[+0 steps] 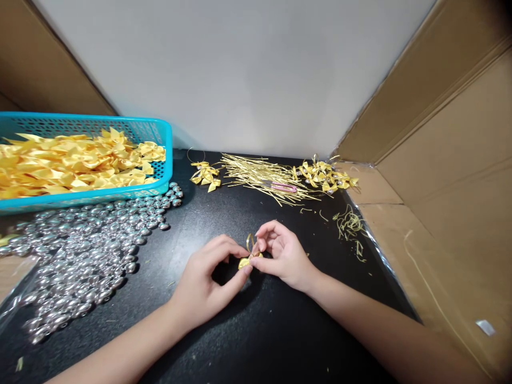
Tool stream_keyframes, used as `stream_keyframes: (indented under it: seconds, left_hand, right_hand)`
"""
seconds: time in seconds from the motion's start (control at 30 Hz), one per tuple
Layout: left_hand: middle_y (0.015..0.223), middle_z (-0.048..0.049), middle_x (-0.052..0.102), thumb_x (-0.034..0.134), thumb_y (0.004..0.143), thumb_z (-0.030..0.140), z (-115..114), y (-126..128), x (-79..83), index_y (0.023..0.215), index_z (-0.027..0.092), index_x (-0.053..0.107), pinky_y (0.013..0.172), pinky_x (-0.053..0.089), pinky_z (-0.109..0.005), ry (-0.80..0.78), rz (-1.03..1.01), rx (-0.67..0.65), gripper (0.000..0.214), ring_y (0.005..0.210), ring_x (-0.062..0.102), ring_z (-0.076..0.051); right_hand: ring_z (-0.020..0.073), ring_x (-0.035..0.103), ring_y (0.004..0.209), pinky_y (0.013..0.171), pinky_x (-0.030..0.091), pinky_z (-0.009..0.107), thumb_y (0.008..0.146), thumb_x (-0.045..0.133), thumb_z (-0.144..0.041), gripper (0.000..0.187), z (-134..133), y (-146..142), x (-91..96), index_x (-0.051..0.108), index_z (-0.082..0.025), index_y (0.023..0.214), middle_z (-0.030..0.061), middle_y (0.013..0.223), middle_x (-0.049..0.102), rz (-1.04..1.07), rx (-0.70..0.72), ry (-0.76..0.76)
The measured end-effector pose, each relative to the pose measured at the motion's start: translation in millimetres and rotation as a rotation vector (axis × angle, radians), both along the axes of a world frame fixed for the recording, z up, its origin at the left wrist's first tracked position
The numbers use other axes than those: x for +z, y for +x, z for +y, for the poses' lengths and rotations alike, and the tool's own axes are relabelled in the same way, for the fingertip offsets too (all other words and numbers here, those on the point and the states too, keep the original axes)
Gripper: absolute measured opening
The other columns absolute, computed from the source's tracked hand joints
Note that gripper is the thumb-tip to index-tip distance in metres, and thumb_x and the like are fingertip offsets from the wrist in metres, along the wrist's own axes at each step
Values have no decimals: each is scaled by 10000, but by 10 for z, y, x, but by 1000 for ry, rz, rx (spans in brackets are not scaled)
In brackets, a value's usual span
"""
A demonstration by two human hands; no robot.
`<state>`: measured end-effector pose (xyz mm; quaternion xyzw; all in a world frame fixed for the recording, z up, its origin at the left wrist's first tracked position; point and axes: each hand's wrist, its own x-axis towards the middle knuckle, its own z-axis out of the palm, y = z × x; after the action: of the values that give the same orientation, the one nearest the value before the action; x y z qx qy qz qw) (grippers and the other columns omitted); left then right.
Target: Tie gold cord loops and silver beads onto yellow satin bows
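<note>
Over the black table, our left hand and right hand together pinch a yellow bow with a gold loop. If either pinch slackens, the loop might twist askew.

L/R forearms bare, slim bare fingers

Black tabletop, silver beads, gold strips, 2 bow piles
</note>
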<state>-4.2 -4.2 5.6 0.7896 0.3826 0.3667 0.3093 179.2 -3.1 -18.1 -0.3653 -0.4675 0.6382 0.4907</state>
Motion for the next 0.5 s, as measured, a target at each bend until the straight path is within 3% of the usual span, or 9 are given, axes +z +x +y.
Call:
stream_keyframes:
  seconds: [0.13,0.23,0.5]
  left_hand:
    - [804,-37,677,616,863,94,6,-35,-5,897,171,679,687,468,-293,212,97,-50,105,727,603,-166]
    - [787,-32,673,602,864,76,-5,-41,4,849,169,666,678,454,-291,243,116,-49,114,712,590,-163]
    - [725,13,609,583,883,136,54,-66,-3,739,195,633,640,430,-232,-109,-162,49,163,678,565,-128]
  right_hand:
    - [105,601,694,719,508,280,620,793,-109,396,-6,-3,3,537,-226,899,-76,715,499,-4,5,26]
    - [96,596,683,710,497,267,605,789,-77,405,-2,-7,13,544,-221,894,-81,708,498,13,7,22]
    - [79,577,643,664,478,235,560,801,-55,434,44,0,24,544,-215,872,-103,657,481,71,-44,-71]
